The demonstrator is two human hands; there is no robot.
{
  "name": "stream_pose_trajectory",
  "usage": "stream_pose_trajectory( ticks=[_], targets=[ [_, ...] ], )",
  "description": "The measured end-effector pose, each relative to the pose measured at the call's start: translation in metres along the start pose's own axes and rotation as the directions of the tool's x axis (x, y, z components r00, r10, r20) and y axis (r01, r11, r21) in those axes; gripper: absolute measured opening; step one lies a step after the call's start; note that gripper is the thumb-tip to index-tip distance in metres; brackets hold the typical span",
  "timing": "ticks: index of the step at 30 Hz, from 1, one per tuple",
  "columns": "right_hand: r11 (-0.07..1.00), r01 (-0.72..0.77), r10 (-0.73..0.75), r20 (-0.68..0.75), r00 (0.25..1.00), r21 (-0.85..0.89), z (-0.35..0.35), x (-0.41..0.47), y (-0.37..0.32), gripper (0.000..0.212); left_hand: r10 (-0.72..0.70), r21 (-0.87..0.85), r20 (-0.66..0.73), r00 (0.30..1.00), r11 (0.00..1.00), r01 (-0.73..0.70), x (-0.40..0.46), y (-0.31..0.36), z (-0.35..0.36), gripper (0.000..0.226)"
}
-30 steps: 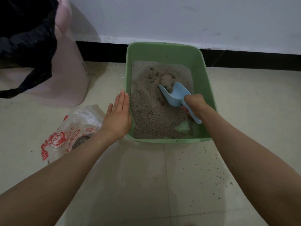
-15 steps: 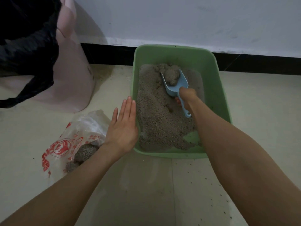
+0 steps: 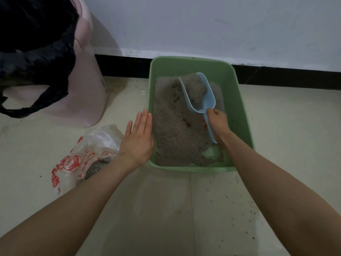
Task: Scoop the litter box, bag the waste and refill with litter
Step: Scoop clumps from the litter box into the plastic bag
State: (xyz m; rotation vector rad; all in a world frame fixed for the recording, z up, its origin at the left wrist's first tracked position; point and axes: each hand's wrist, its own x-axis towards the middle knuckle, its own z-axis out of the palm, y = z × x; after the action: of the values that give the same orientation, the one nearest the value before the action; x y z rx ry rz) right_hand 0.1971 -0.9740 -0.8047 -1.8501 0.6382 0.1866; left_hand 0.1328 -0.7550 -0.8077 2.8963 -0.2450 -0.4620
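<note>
A green litter box [image 3: 238,100] stands on the floor against the wall, holding grey litter [image 3: 173,133] heaped toward its left and far side. My right hand [image 3: 217,122] grips the handle of a light blue scoop [image 3: 199,93], whose bowl is raised over the far part of the box and carries a clump of litter. My left hand [image 3: 138,139] lies flat with straight fingers against the box's left rim. A clear plastic bag with red print [image 3: 81,159] lies on the floor left of the box, with grey clumps inside.
A pink bin [image 3: 86,93] lined with a black bag [image 3: 35,52] stands at the left by the wall. Loose litter grains [image 3: 245,209] are scattered on the tiled floor in front of and right of the box.
The scoop has dug into the far litter pile and lifted up with a clump in its bowl. My left hand has stayed flat at the box's left rim.
</note>
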Motion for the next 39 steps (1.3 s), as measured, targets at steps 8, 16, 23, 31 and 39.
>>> stream_pose_trajectory(
  ticks=[8,16,23,31,39],
  targets=[
    [0.972,0.096,-0.068,0.134,0.989,-0.214,-0.014,-0.05,-0.008,0.037,0.082,0.03,0.111,0.99,0.996,-0.086,-0.017,-0.023,-0.02,0.058],
    [0.975,0.173,-0.121,0.322,0.939,-0.139,0.024,-0.12,-0.027,0.023,-0.206,0.029,0.143,0.968,0.978,0.204,-0.065,-0.102,-0.035,0.065],
    [0.99,0.074,-0.002,0.502,0.865,-0.124,0.072,-0.183,-0.003,0.03,-0.444,0.041,0.317,0.838,0.889,0.455,-0.124,-0.169,-0.028,0.074],
    [0.763,0.316,0.107,0.593,0.798,-0.564,0.106,-0.197,0.001,0.038,-0.314,-0.111,0.403,0.86,0.916,0.386,-0.132,-0.157,-0.023,0.055],
    [0.022,0.677,-0.143,0.668,0.73,-0.736,0.102,-0.209,-0.067,0.028,-0.297,-0.214,0.4,0.867,0.89,0.403,-0.128,-0.156,-0.025,0.051]
  ],
)
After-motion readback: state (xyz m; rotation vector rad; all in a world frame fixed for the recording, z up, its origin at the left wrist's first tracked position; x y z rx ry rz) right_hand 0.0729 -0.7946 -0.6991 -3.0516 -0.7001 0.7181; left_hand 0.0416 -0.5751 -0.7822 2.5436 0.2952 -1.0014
